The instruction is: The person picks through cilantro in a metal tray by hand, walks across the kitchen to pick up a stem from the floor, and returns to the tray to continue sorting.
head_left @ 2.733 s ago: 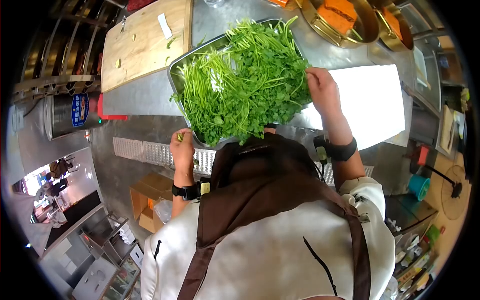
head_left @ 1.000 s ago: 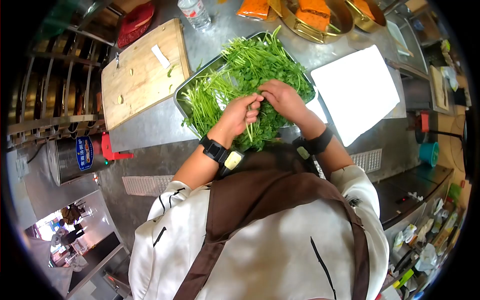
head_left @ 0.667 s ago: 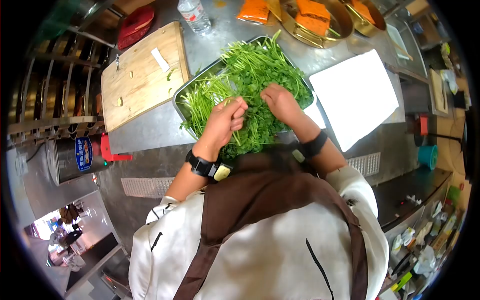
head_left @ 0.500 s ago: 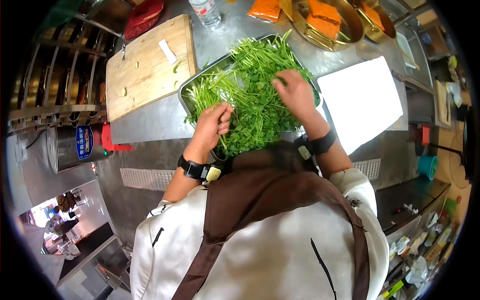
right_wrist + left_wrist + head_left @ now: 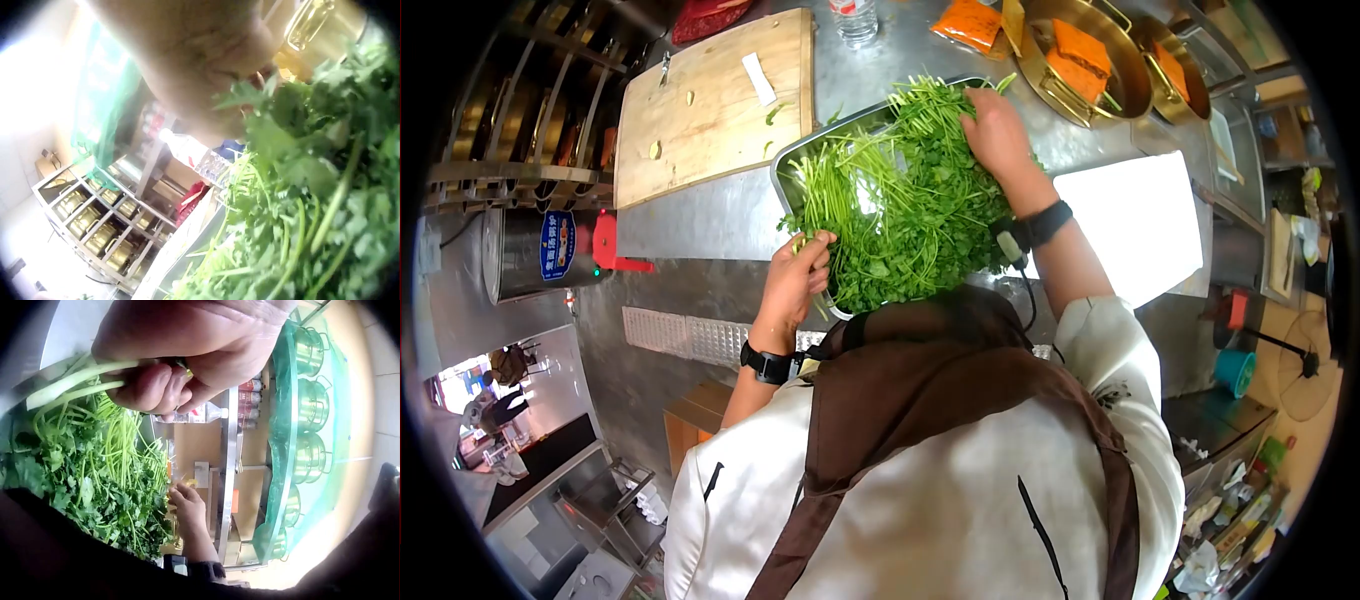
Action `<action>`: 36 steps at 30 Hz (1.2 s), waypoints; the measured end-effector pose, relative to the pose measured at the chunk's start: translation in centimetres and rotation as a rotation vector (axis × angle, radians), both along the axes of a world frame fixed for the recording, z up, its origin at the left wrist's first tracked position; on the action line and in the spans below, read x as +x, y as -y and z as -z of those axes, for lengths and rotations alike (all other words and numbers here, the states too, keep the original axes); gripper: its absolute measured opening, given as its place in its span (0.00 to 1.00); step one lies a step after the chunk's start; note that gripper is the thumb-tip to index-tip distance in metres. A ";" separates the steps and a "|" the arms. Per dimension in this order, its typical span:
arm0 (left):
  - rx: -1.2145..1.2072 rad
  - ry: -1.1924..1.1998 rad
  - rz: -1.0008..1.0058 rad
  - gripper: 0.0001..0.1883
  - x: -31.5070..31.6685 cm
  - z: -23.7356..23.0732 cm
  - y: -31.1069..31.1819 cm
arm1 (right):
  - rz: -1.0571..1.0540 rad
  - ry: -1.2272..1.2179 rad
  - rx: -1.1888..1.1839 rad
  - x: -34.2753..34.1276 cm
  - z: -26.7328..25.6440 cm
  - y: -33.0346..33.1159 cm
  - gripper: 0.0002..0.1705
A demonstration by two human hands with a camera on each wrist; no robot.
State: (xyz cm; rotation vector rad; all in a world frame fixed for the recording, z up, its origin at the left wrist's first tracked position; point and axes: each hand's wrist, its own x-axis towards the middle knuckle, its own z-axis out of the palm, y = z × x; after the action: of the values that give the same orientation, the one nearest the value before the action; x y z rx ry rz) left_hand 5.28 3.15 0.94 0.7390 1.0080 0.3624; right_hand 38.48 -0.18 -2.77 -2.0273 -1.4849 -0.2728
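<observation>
Left hand (image 5: 792, 282) pinches a couple of stems (image 5: 69, 384) at the near left side of the tray (image 5: 860, 122); right hand (image 5: 1003, 138) lies over the far right edge of the greens (image 5: 925, 215), fingertips hidden, so its grip cannot be told. The greens fill the tray between both hands, stem ends mainly toward the far left, leaves toward the body and right, with the right hand nearer the main heap. Board (image 5: 710, 110) stands beyond to the left, pan (image 5: 1136, 85) beyond the right hand.

Head above, wrists seemingly beside greens (image 5: 932, 212)
</observation>
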 end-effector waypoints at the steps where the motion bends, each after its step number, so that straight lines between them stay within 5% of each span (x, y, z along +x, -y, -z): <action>1: 0.000 0.004 -0.006 0.08 0.1 -0.1 0.0 | -0.006 0.004 0.000 0.3 0.1 -0.7 0.16; 6: 0.025 0.042 -0.035 0.08 -0.3 -0.7 0.2 | -0.023 0.103 -0.237 1.2 0.8 -3.2 0.10; 13: 0.008 0.009 -0.101 0.08 -1.7 0.1 0.4 | -0.154 0.275 -0.156 -3.3 -2.5 -0.2 0.05; 18: 0.013 0.014 -0.093 0.08 -1.4 0.1 0.3 | -0.509 -0.042 -0.435 -8.6 -3.3 4.6 0.09; 23: 0.018 0.021 -0.065 0.08 -1.0 0.4 0.1 | -0.333 -0.117 -0.327 -6.7 -3.4 5.4 0.15; 25: 0.019 0.019 -0.062 0.08 -1.1 0.8 0.1 | -0.071 -0.138 -0.216 -5.5 -3.3 5.5 0.14; 29: 0.017 -0.004 -0.051 0.08 -1.0 1.1 0.2 | 0.125 0.016 -0.511 -4.9 -1.9 5.4 0.18; 33: 0.015 0.015 -0.028 0.08 -0.6 0.9 0.1 | 0.121 0.045 -0.544 -5.2 0.6 4.3 0.17; 36: 0.013 0.003 -0.021 0.08 -0.6 0.8 0.1 | -0.128 0.045 -0.306 -7.1 -1.5 3.6 0.09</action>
State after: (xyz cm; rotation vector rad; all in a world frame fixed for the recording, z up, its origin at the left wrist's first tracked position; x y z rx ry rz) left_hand 4.66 3.05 0.17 0.7401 1.0121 0.3880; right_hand 31.39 -3.82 -1.23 -2.1587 -1.7652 -0.0392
